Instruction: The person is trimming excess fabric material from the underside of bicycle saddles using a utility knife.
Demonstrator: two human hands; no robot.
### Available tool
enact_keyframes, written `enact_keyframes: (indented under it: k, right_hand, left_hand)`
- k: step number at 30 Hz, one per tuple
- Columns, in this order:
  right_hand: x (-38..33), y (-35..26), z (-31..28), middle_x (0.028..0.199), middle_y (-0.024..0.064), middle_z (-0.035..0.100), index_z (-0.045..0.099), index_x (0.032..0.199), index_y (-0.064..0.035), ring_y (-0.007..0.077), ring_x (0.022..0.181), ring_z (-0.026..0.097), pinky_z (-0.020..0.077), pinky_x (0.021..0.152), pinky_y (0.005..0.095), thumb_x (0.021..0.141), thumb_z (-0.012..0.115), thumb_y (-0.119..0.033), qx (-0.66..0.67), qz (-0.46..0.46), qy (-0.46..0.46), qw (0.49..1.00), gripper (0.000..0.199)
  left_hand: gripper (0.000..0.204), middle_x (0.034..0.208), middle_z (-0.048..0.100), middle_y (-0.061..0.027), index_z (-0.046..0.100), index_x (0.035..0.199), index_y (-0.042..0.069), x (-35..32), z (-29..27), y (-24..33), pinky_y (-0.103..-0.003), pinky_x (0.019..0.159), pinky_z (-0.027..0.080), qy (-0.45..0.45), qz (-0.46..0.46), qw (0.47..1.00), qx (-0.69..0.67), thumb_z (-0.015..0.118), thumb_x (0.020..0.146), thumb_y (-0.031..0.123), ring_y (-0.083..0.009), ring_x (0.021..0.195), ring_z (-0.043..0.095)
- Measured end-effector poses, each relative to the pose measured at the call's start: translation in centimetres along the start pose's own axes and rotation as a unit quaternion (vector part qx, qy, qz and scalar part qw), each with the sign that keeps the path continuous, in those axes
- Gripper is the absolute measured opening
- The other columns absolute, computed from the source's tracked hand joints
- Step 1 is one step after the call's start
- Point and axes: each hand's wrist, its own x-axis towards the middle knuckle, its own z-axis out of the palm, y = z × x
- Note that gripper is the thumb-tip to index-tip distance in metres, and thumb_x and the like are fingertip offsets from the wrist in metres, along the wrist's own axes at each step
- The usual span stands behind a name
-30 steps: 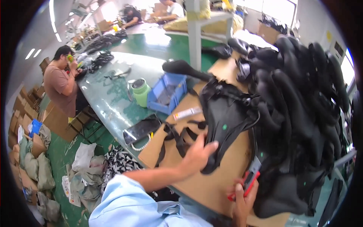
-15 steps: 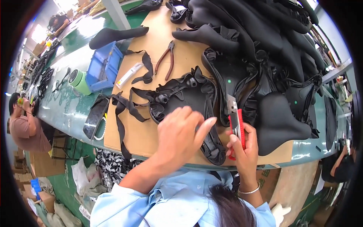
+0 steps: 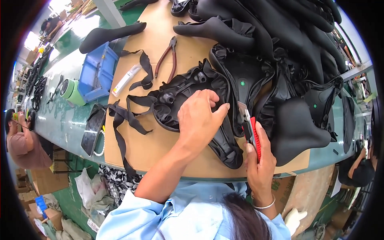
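An upturned black bicycle saddle (image 3: 188,97) lies before me, its cover's gathered edge standing up around the rim. Over its middle hovers or rests my left hand (image 3: 200,120), thumb stretched out to the right and fingers bent loosely. No object shows in that hand; whether the fingertips touch the saddle is hidden. Just right of the saddle's narrow nose, my right hand (image 3: 260,164) grips a red utility knife (image 3: 254,138) with its blade out, pointing up and away. A second upturned saddle (image 3: 240,68) lies behind, near the blade.
Cutting pliers (image 3: 173,56), a white tube (image 3: 126,80) and black strips (image 3: 128,114) lie on the cardboard (image 3: 152,148). A blue bin (image 3: 94,72), green container (image 3: 72,92) and dark phone-like slab (image 3: 93,132) stand left. Saddles (image 3: 272,28) pile up at the back right.
My left hand has moved slightly right over the saddle. The knife has tilted and shifted a little in my right hand. The whole view has shifted slightly.
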Motion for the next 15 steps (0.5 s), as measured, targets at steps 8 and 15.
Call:
enact_keyframes:
  k: [8,15]
  right_hand:
    - [2.8,-1.0,0.3,0.115,0.0111,0.065,0.047,0.136,-0.0028,0.0099,0.062,0.058,0.0477,0.056,0.0237,0.093,0.054,-0.004,-0.033,-0.017,0.003,0.999,0.043]
    - [5.8,-3.0,-0.4,0.120,0.0184,0.063,0.056,0.126,0.0014,0.0283,0.102,0.066,0.0499,0.087,0.0315,0.087,0.059,0.002,-0.055,-0.018,-0.094,0.994,0.039]
  left_hand:
    - [0.014,0.073,0.062,-0.0081,0.064,0.077,0.001,0.5,-0.9,-0.1,-0.033,0.063,0.047,-0.060,-0.107,0.979,-0.161,0.068,0.077,0.014,-0.0200,0.061,0.059]
    - [0.010,0.070,0.059,-0.0051,0.061,0.076,0.000,0.1,-1.2,-0.9,-0.026,0.056,0.044,-0.028,-0.080,0.970,-0.227,0.066,0.075,0.007,-0.0117,0.058,0.054]
